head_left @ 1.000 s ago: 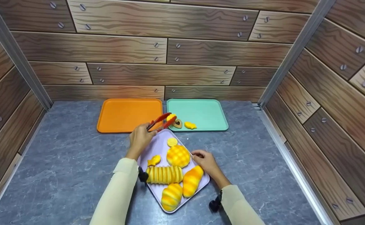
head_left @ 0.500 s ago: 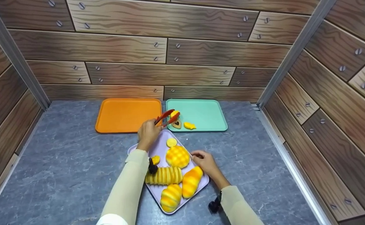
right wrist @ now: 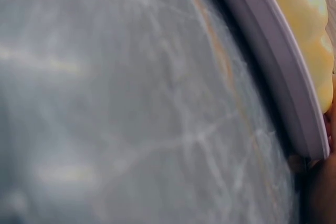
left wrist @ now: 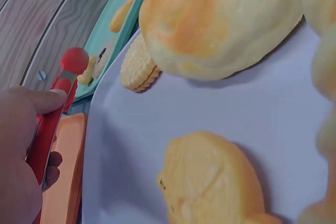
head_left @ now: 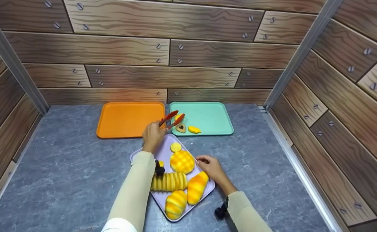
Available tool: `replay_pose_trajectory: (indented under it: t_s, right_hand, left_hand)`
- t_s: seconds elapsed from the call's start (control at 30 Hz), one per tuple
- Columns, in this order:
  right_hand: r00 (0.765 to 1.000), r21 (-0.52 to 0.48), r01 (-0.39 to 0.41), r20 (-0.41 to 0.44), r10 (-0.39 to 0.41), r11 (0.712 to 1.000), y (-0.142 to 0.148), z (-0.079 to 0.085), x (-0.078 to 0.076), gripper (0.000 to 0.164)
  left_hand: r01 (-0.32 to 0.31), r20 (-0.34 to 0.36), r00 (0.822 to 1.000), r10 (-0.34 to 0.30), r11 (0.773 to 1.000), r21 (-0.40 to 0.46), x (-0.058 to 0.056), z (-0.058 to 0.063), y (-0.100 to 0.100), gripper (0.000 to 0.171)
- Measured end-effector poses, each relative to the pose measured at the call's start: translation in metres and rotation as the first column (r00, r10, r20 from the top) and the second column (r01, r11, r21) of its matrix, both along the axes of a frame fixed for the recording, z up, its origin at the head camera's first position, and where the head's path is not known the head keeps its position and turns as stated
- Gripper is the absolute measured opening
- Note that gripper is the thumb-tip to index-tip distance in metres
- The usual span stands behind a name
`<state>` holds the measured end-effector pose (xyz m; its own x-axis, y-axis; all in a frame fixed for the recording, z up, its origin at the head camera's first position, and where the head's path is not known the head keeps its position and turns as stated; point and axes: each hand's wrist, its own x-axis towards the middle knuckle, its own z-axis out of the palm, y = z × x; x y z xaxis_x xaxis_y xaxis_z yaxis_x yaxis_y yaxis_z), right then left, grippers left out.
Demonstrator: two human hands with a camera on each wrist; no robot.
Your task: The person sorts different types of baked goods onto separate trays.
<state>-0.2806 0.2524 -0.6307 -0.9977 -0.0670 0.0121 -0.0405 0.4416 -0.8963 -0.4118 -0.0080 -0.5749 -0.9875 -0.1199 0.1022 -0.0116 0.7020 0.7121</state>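
Observation:
My left hand (head_left: 154,135) holds red-tipped tongs (head_left: 171,115) over the left edge of the mint tray (head_left: 207,116). A small yellow piece (head_left: 177,118) shows between the tong tips; whether they still pinch it I cannot tell. Close by in that tray lie a heart cookie (head_left: 181,128) and a yellow fish-shaped piece (head_left: 194,129). With my right hand (head_left: 211,166) I grip the right rim of the lilac tray (head_left: 167,145). On it are a round cookie (head_left: 175,147), a round bun (head_left: 182,162) and, in the left wrist view, a fish-shaped piece (left wrist: 210,182).
An orange tray (head_left: 130,119) lies at the back left, beside the mint one. The lilac tray also bears a ridged loaf (head_left: 170,182), a long roll (head_left: 197,188) and a small roll (head_left: 176,205). Wood-patterned walls (head_left: 127,51) enclose the grey tabletop (head_left: 78,167).
My left hand has moved forward and right with the tongs, bringing the yellow piece further over the mint tray's left side. My right hand has stayed at the lilac tray's rim.

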Motion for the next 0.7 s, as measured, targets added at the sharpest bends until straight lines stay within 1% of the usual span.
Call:
replay_pose_trajectory:
  t_s: [0.13,0.23,0.37,0.53,0.6,0.7]
  right_hand:
    - [1.000,0.002,0.007,0.002,-0.007,1.000,0.000,0.002,0.000,0.021]
    - [1.000,0.004,0.007,-0.002,-0.007,1.000,-0.001,0.003,0.000,0.021]
    - [1.000,0.007,0.004,-0.005,-0.004,1.000,-0.001,0.003,0.000,0.021]
    - [1.000,0.012,0.011,0.004,-0.011,1.000,-0.002,0.002,0.000,0.021]
    - [1.000,0.014,0.014,0.005,-0.014,1.000,-0.002,0.001,0.000,0.021]
    - [1.000,0.019,0.012,-0.009,-0.012,1.000,-0.002,0.000,-0.001,0.020]
  left_hand:
    - [0.008,0.010,1.000,-0.009,0.997,0.073,0.001,0.000,-0.007,0.040]
    - [-0.008,0.010,1.000,0.007,0.995,0.100,0.003,0.001,-0.014,0.045]
    - [-0.028,0.003,1.000,0.028,0.991,0.133,0.010,0.004,-0.023,0.048]
    - [-0.037,0.002,0.999,0.037,0.984,0.173,0.024,0.005,-0.032,0.046]
    - [-0.040,-0.001,0.999,0.040,0.984,0.172,0.031,0.004,-0.037,0.048]
    - [-0.035,-0.023,0.999,0.039,0.986,0.161,0.043,0.002,-0.046,0.051]
